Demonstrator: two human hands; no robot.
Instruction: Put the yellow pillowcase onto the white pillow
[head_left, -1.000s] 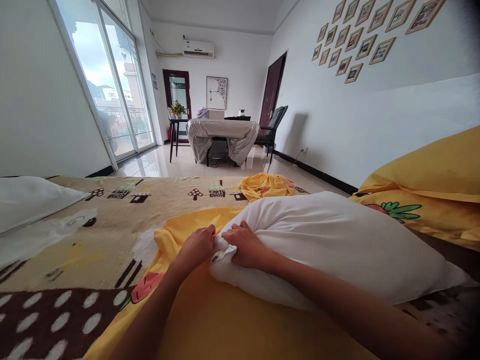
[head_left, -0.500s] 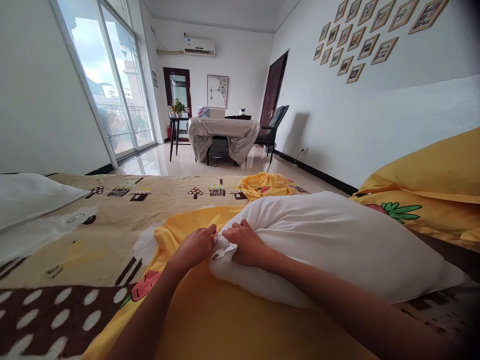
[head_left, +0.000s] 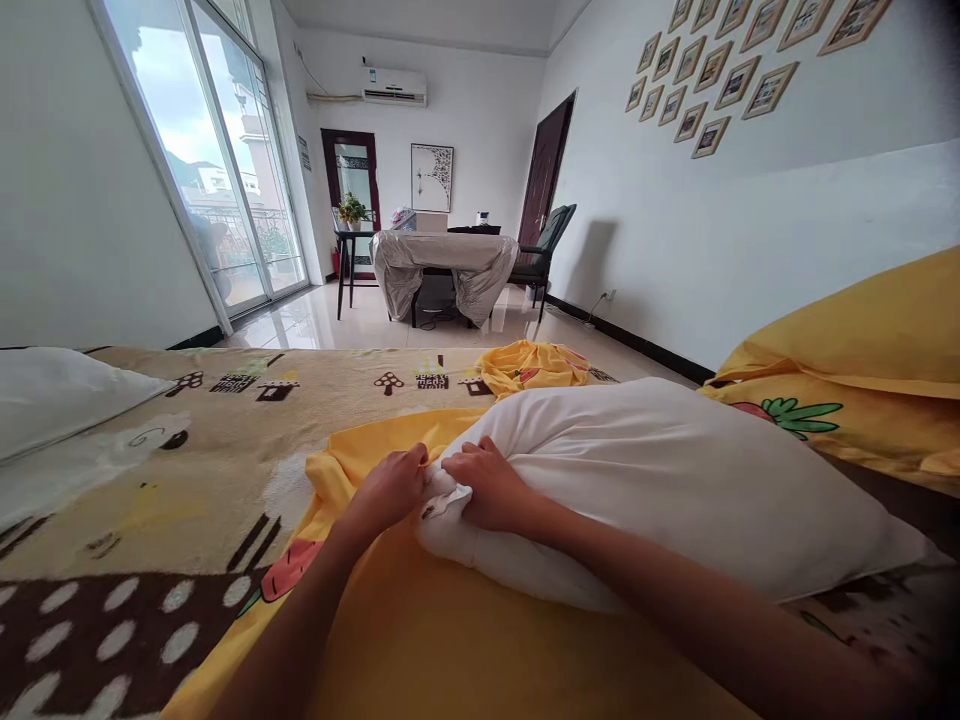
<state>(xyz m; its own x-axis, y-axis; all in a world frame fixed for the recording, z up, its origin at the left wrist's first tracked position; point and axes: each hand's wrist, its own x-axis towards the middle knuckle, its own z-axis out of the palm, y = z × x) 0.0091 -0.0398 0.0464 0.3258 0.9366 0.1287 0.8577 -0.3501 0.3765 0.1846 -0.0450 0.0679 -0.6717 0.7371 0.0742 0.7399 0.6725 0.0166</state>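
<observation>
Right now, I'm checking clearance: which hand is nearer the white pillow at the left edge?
Left: the left hand is right of that pillow, the right hand farther right, gripping another pillow.

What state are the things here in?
Gripped white pillow, creased near one corner
Left hand, fingers curled there, hold unclear
Right hand, fingers closed on pillow
Yellow printed cloth beneath, spread out
Far yellow cloth, bunched up
Patterned blanket, spread flat
Grey sheet, draped
Solid brown door, apparently shut
Air conditioner, can't tell whether running

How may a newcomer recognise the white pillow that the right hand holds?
On the patterned blanket, find the nearest yellow cloth. The white pillow lies partly on it, its corner in the right hand, unlike the other white pillow at far left.
</observation>
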